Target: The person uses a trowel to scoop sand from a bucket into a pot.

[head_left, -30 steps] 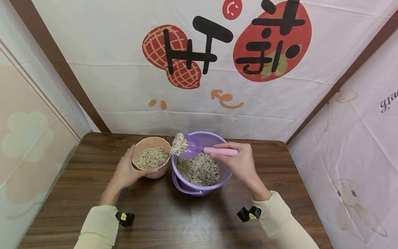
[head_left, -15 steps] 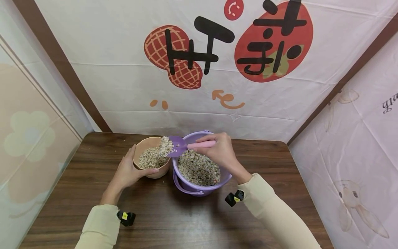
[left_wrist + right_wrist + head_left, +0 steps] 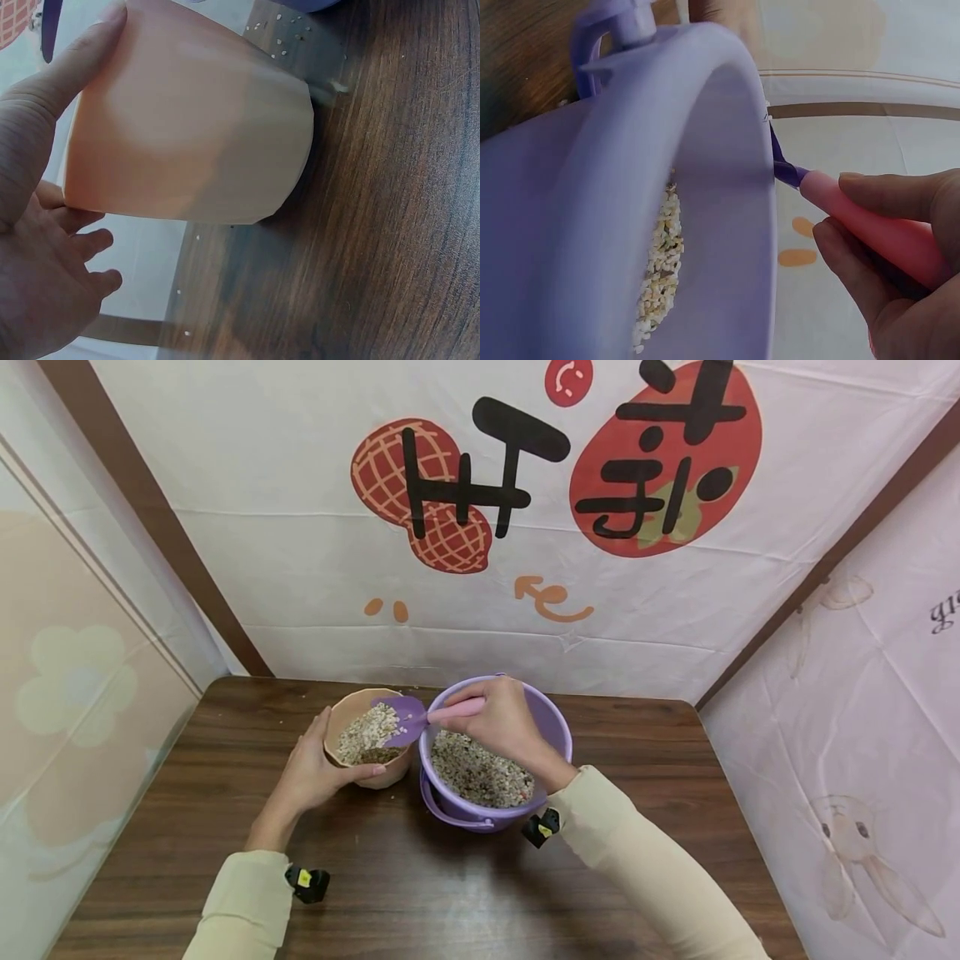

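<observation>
A cup (image 3: 367, 739) and a bucket (image 3: 551, 727) are set side by side on the table (image 3: 675, 793), near its far edge, the cup to the left and just beside the bucket. Grain (image 3: 480, 772) is held in both. A scoop (image 3: 408, 720) is tilted over the cup's rim.

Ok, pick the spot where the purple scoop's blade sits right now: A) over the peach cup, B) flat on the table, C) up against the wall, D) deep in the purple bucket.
A: the scoop, held in the right hand, tips grain over the peach cup.
</observation>
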Available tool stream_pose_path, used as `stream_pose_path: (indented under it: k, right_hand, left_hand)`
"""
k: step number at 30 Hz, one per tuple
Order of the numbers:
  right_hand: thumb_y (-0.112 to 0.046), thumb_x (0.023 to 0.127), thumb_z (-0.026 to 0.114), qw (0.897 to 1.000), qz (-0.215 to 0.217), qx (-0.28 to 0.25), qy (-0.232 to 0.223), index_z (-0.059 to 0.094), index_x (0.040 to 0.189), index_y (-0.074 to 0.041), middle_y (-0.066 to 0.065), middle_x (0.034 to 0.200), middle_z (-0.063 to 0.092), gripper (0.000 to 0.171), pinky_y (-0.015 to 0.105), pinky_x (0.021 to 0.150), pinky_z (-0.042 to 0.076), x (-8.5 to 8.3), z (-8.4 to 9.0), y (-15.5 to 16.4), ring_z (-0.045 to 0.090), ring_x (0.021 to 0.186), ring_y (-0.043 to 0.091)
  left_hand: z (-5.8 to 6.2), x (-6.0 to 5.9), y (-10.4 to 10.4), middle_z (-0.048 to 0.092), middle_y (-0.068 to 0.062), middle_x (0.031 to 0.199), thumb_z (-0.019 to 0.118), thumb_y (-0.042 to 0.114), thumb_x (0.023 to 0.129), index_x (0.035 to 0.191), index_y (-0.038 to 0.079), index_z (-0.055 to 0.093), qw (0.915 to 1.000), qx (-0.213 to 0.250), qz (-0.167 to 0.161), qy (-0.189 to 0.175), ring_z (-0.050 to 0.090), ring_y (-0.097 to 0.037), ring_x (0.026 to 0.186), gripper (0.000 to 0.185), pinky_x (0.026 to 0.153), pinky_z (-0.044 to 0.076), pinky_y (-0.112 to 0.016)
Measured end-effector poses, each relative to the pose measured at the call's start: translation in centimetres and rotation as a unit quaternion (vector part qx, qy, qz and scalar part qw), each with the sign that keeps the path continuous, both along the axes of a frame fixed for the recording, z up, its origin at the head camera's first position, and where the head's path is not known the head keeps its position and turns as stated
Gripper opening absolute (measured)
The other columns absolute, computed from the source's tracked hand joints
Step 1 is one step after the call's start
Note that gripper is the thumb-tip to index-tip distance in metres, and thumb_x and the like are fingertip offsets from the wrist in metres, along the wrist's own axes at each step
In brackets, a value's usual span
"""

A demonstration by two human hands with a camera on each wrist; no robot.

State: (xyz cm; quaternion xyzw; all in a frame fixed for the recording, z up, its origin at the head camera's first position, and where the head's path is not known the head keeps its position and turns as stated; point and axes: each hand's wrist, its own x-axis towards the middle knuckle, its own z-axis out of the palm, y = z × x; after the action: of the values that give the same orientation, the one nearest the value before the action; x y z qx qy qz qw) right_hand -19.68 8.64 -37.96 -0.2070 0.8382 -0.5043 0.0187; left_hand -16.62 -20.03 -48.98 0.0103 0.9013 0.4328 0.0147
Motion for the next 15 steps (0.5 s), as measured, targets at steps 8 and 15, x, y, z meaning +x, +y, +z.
stream_pose_path:
  k: [8,15]
  right_hand:
    - [-0.011,0.082,0.086,0.995,0.030,0.048,0.084,0.083,0.090,-0.011,-0.006,0.078,0.076,0.008,0.021,0.059,0.053,-0.04,0.25,-0.83,0.070,0.071,-0.004]
    - [-0.007,0.082,0.085,0.978,0.049,0.105,0.172,0.083,0.090,-0.011,-0.004,0.081,0.077,0.010,0.018,0.070,0.052,0.21,0.61,-1.08,0.073,0.079,0.004]
  left_hand:
    - [0.02,-0.02,-0.09,0.011,-0.035,0.162,0.091,0.052,0.070,0.160,-0.004,0.000,0.9999,-0.005,0.000,-0.010,0.018,-0.055,0.146,0.140,0.113,0.024,-0.070]
    - [-0.10,-0.03,-0.08,0.012,-0.035,0.162,0.092,0.051,0.070,0.160,-0.005,0.000,1.0000,-0.002,0.000,-0.005,0.019,-0.054,0.146,0.139,0.114,0.023,-0.069]
